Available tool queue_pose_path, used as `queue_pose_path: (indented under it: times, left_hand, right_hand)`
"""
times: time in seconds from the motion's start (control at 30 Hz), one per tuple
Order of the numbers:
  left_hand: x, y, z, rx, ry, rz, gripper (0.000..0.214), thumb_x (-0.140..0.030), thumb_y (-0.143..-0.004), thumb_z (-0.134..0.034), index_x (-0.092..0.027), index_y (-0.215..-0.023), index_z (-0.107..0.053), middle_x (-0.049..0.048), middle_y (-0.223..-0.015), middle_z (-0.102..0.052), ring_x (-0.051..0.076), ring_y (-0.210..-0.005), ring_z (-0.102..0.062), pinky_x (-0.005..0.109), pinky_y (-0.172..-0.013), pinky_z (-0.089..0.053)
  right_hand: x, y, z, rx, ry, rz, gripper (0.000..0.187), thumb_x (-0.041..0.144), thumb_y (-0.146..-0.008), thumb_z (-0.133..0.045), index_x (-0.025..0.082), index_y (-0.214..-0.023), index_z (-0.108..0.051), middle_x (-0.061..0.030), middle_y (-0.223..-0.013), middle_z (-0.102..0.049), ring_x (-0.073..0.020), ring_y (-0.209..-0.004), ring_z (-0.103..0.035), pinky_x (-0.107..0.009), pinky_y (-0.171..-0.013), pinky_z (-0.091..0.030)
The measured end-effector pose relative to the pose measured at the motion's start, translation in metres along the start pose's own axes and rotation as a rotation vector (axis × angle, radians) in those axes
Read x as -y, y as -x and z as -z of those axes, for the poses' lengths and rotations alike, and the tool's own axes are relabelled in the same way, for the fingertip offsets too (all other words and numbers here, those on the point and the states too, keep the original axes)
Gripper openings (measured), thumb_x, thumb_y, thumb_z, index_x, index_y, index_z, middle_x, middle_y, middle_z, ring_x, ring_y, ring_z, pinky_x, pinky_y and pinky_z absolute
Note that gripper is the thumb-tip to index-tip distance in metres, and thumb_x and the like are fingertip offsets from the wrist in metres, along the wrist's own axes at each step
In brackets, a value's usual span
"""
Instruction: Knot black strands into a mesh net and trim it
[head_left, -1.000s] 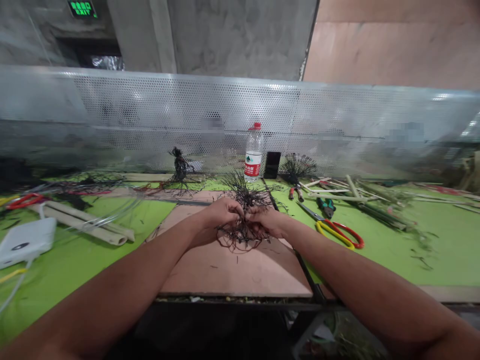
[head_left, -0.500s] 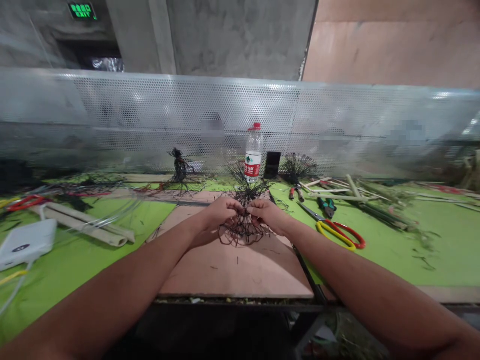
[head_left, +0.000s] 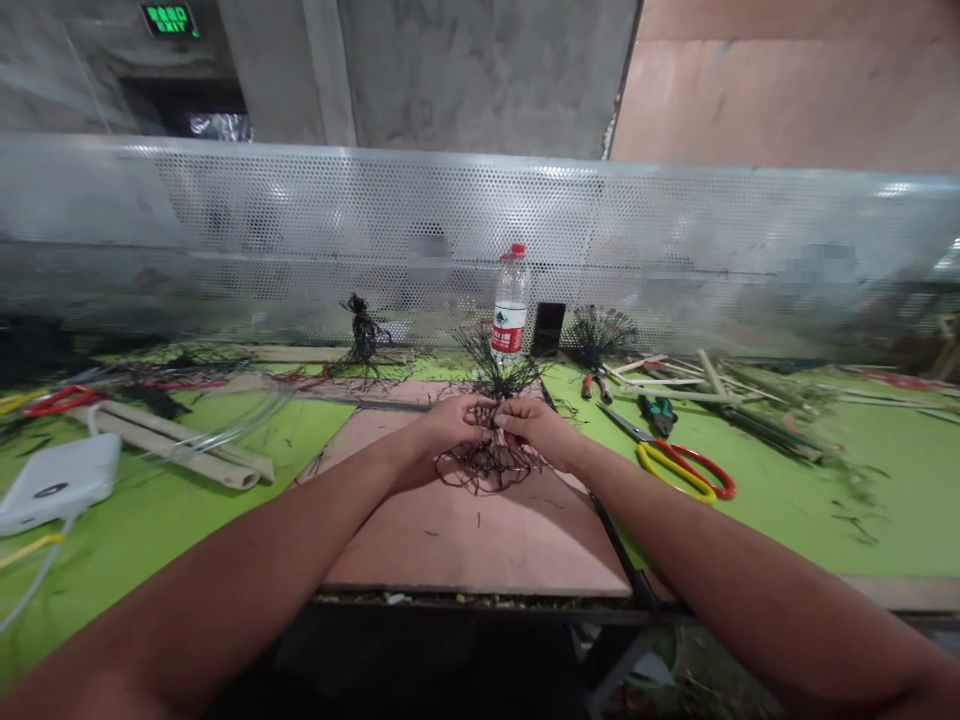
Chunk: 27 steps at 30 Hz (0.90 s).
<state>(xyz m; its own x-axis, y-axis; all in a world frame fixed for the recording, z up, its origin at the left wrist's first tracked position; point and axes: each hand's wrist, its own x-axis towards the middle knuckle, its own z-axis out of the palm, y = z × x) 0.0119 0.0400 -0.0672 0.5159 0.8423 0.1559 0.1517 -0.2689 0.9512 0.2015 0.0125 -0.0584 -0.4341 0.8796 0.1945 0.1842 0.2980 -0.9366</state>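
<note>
A tangled bundle of thin black wiry fibres (head_left: 496, 468) hangs between my two hands, with a spiky tuft rising above them and loose loops drooping below. My left hand (head_left: 452, 424) pinches the bundle from the left, and my right hand (head_left: 534, 430) pinches it from the right. The fingertips of both hands nearly meet in the middle of the fibres. Beneath the loops lies a pinkish plywood board (head_left: 465, 545), and the fibres seem to just reach it.
Beyond the board stand a water bottle (head_left: 510, 305), a black phone (head_left: 549, 328) and two black fibre tufts (head_left: 364, 335). Yellow-and-red-handled scissors (head_left: 684, 472) and green-handled pliers (head_left: 656, 415) lie right on the green mat (head_left: 885, 500). Bamboo tubes (head_left: 176, 445) and a white power bank (head_left: 60, 483) lie left.
My hands have come slightly closer together on the bundle, and its top tuft looks narrower. The whole scene has shifted a little to the right in the view.
</note>
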Motion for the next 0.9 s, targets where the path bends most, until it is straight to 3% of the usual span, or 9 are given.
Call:
queue_pose_path:
  times: [0.13,0.27,0.9]
  left_hand:
    - [-0.0023,0.0033,-0.0023,0.01,0.049,0.003,0.055,-0.015,-0.064,-0.071,-0.012,-0.116,-0.054,0.0084,-0.088,-0.065,0.013,-0.072,-0.062,0.022,-0.06,-0.048]
    - [-0.0059,0.0068,-0.0063,0.023,0.099,0.053,0.059,-0.018,-0.064,-0.072,-0.012,-0.119,-0.051,0.0069,-0.084,-0.064,0.011,-0.063,-0.06,0.022,-0.056,-0.046]
    - [-0.001,0.005,-0.0055,0.032,0.171,0.049,0.054,-0.016,-0.064,-0.072,-0.012,-0.115,-0.055,0.0092,-0.09,-0.064,0.012,-0.068,-0.061,0.024,-0.061,-0.048]
  right_hand:
    - [0.0019,-0.0004,-0.0002,-0.065,-0.058,-0.027,0.022,0.036,-0.074,-0.06,0.017,-0.067,-0.05,0.006,-0.047,-0.045,-0.0088,-0.042,-0.04,-0.022,-0.043,-0.03]
    - [0.0017,-0.0003,-0.0007,-0.035,-0.093,-0.035,0.023,0.036,-0.073,-0.062,0.016,-0.068,-0.052,0.0064,-0.048,-0.045,-0.0077,-0.042,-0.038,-0.022,-0.043,-0.028]
    - [0.0089,0.0011,-0.0023,-0.057,-0.051,-0.043,0.021,0.033,-0.076,-0.057,0.019,-0.066,-0.045,0.006,-0.047,-0.045,-0.0083,-0.041,-0.039,-0.022,-0.043,-0.029]
